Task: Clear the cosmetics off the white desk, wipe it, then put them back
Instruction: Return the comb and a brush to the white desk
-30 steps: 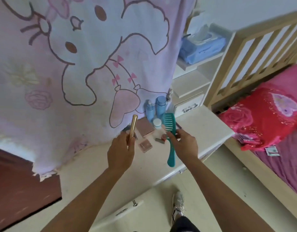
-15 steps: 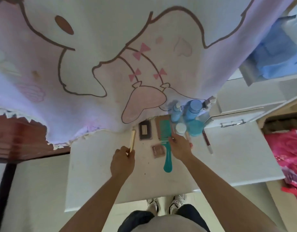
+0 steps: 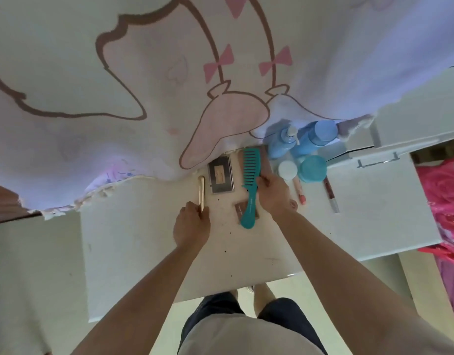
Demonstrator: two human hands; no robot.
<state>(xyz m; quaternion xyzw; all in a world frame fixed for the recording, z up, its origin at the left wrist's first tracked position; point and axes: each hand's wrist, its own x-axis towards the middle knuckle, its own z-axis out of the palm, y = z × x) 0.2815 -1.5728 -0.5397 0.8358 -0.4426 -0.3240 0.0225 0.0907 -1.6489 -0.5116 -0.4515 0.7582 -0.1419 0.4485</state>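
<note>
Currently the left hand (image 3: 192, 224) has its fingers curled round the near end of a gold tube (image 3: 201, 192), which points away from the person toward the curtain. Whether the tube rests on the surface or is just above it cannot be told. The right hand (image 3: 273, 193) pinches the teal comb (image 3: 250, 185) at the neck, where the teeth meet the handle. The comb's teeth face left and its handle runs back over a small brown compact (image 3: 238, 208).

Between the 2 hands lies a dark rectangular palette (image 3: 220, 175), just beside the tube and close to the comb's head. To the right of the comb stand a white-lidded jar (image 3: 287, 170) and a teal jar (image 3: 312, 168), near each other. Behind them are 2 blue bottles, a pump bottle (image 3: 282, 143) and a capped bottle (image 3: 315, 137). A pink lipstick (image 3: 300, 192) and a lip gloss (image 3: 331, 194) lie flat nearer the person, apart from each other.

All of these sit at the back of the white desk (image 3: 144, 239), whose surface shows dark specks. A cartoon-printed curtain (image 3: 118, 73) hangs over the desk's rear edge. A white drawer unit (image 3: 377, 161) stands at the right, with pink bedding (image 3: 446, 196) beyond it.
</note>
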